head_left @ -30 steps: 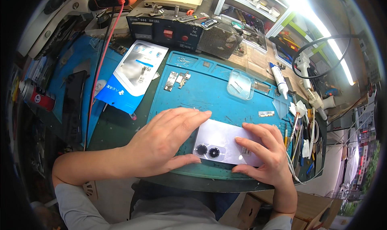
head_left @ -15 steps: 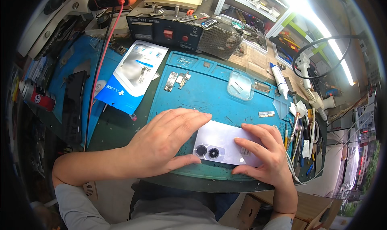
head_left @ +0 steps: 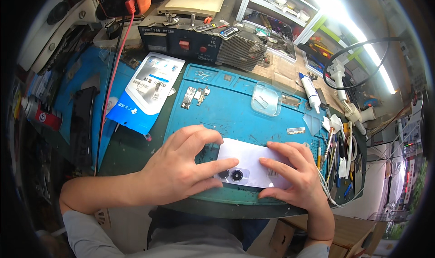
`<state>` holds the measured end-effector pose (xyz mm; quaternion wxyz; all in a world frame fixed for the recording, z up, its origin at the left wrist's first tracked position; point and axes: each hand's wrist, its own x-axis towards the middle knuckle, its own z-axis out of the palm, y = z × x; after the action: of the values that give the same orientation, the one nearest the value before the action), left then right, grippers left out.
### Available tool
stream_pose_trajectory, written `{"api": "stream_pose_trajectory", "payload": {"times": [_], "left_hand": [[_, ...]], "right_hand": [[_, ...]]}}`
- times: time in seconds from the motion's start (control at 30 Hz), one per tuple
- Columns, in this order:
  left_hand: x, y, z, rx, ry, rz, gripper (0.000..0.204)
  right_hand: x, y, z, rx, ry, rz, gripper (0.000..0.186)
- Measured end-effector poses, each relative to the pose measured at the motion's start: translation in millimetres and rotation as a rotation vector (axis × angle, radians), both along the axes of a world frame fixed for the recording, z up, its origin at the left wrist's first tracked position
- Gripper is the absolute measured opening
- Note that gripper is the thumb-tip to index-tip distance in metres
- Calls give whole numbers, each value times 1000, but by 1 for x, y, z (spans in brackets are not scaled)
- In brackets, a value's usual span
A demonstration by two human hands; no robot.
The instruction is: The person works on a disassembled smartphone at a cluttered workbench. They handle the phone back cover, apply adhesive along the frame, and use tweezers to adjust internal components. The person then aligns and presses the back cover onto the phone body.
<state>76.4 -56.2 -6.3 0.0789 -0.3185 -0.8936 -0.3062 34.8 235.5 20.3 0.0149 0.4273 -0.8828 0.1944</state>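
Note:
A pale lilac smartphone [head_left: 247,155] lies back side up near the front edge of the blue work mat [head_left: 217,117]. Two round camera lenses show at its left end, one partly covered by a finger. My left hand [head_left: 176,165] grips that end, thumb at the near edge and a fingertip at the far corner, while the index finger stretches over the back beside the lenses. Around the right end, my right hand [head_left: 301,169] holds the phone between thumb and fingers, with fingertips resting on the back. Small metal phone parts [head_left: 195,96] sit at the mat's upper left.
Left of the mat are a silver-and-blue pouch [head_left: 147,90], a dark phone [head_left: 84,122] and a spray can [head_left: 43,113]. A clear plastic box [head_left: 266,98] stands on the mat. Tweezers and brushes crowd the right, near a white tube [head_left: 310,93]. Behind is a black machine [head_left: 181,44].
My left index finger has moved from the far edge onto the phone's back beside the lenses. The right hand keeps its hold. The view has shifted slightly.

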Motion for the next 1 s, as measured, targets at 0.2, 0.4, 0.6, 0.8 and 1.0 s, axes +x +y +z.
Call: {"api": "stream_pose_trajectory", "payload": {"times": [0.2,0.4,0.6,0.8,1.0], "left_hand": [[1,0,-1,-25,-3,6,49],[3,1,2,-59,6,-1,48],[-1,5,3,-119,83,-114,53],[0,7,0,-95,123,-108,46],[0,9,-1,-139,205,-123,42]], "right_hand": [[0,0,0,-6,2,9,62],[-1,0,-1,-14,6,27,60],[-2,3,-2,-25,2,21,61],[-2,5,-6,-62,29,42,63],[-2,6,-8,-80,44,50,64]]}}
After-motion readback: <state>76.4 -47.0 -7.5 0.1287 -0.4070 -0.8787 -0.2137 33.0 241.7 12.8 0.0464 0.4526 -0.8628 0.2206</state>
